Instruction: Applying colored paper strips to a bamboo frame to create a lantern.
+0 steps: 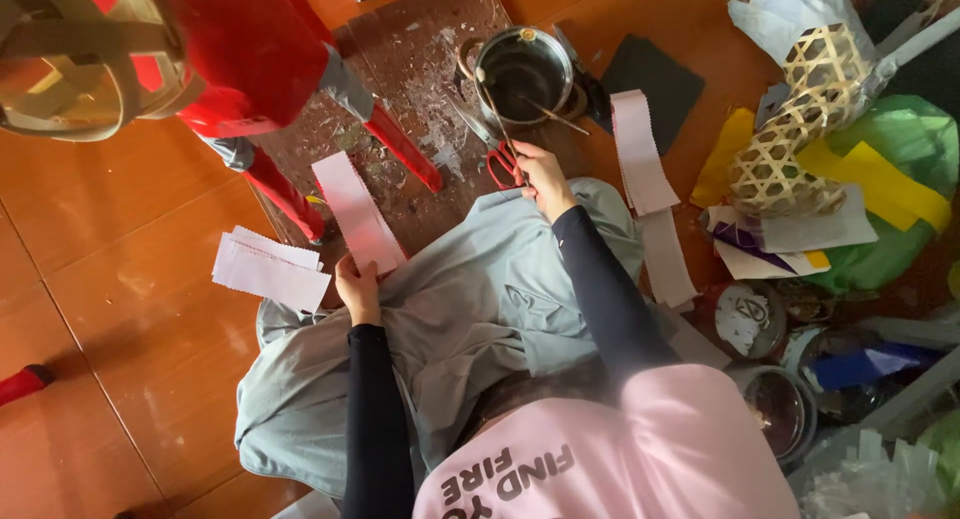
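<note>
My left hand (pixel 358 287) pinches the near end of a long pale pink paper strip (pixel 355 209), which slants up and away over my grey trousers. My right hand (pixel 545 179) is closed on the red handles of a pair of scissors (pixel 500 161). The blades point away over a dark, glue-smeared floor mat (pixel 420 69). Just beyond the scissors stands a metal pot (pixel 522 71) with thin sticks leaning in it.
A small stack of cut paper (pixel 268 269) lies left of my knee. More pale strips (pixel 642 154) lie to the right. Red stool legs (pixel 400 149) stand on the mat. Further right are a woven bamboo basket (pixel 800 129), coloured papers and jars (pixel 750 319).
</note>
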